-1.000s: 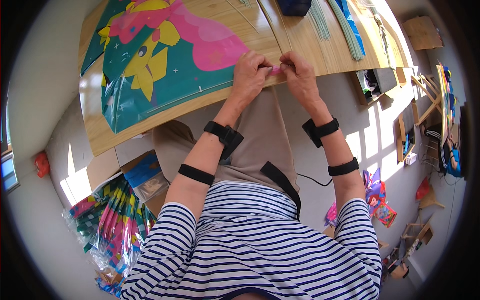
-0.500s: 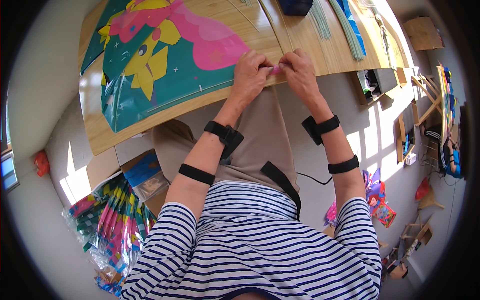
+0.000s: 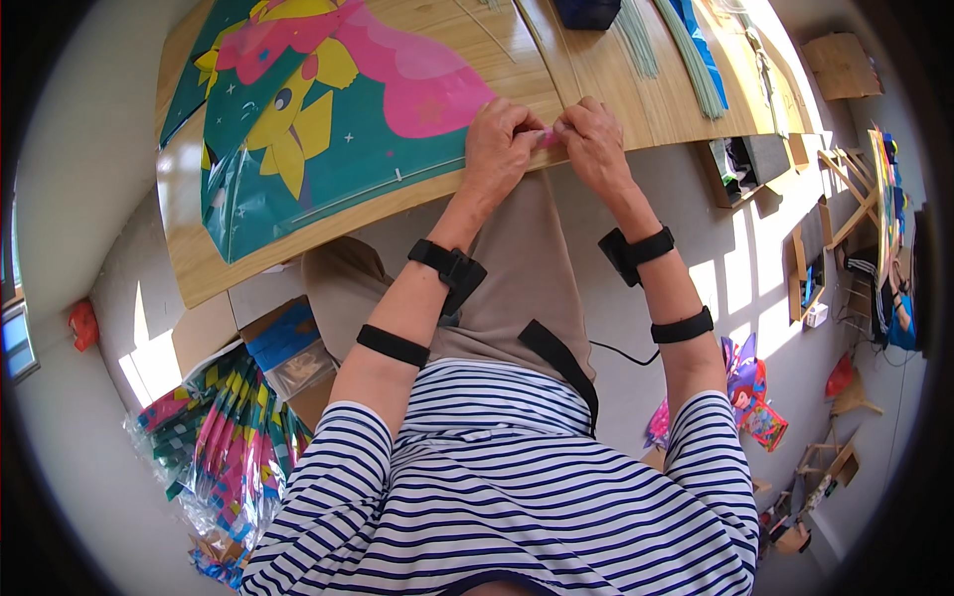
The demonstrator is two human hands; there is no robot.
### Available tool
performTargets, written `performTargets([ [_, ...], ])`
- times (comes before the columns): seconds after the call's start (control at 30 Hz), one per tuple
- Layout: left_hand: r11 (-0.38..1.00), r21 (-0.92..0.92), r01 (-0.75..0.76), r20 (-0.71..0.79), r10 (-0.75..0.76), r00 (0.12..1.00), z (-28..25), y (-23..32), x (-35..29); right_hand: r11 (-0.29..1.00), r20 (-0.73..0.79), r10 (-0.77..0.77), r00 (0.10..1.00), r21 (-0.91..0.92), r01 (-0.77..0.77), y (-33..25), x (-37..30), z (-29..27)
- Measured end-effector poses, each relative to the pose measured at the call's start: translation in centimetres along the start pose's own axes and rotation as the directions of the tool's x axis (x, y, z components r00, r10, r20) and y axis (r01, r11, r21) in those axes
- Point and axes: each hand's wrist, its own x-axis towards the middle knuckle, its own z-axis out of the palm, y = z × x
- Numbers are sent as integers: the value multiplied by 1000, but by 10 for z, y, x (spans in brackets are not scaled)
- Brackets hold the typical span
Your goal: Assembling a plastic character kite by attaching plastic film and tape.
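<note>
A teal kite (image 3: 328, 129) with a pink and yellow figure lies flat on the wooden table (image 3: 189, 268). Its right corner reaches the table's near edge. My left hand (image 3: 500, 139) and my right hand (image 3: 593, 136) meet there, fingertips pinched together on a small pink piece at the kite's corner (image 3: 547, 139). A thin stick (image 3: 542, 50) runs from the far side of the table to my fingers. Black straps circle both wrists and forearms.
Bundles of thin green sticks (image 3: 676, 50) and a dark blue object (image 3: 586, 12) lie at the table's far side. Bagged kites (image 3: 214, 447) and a cardboard box (image 3: 278, 338) sit on the floor at left. More kites (image 3: 745, 397) and wooden frames (image 3: 845, 189) stand at right.
</note>
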Motion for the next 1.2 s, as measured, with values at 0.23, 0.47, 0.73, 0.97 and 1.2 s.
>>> performTargets([
  [0.23,999,32,-16,-13,16,1000,1,-1,-1,999,-25,-13,1000,-52,11,-2,-1,1],
  [0.47,999,34,-4,-7,4,1000,2,-2,-2,996,-30,-19,999,-91,16,-4,-1,1],
  [0.73,1000,-3,-23,-5,23,1000,0,1,-2,980,-50,-67,996,-191,56,-7,-2,2],
  [0.97,999,-25,-38,-24,37,999,1,-6,-2,975,-37,-51,998,-217,42,-9,-3,4],
  [1.2,1000,-9,-27,5,27,1000,0,-4,-2,995,-87,-39,995,-91,31,-1,-3,6],
])
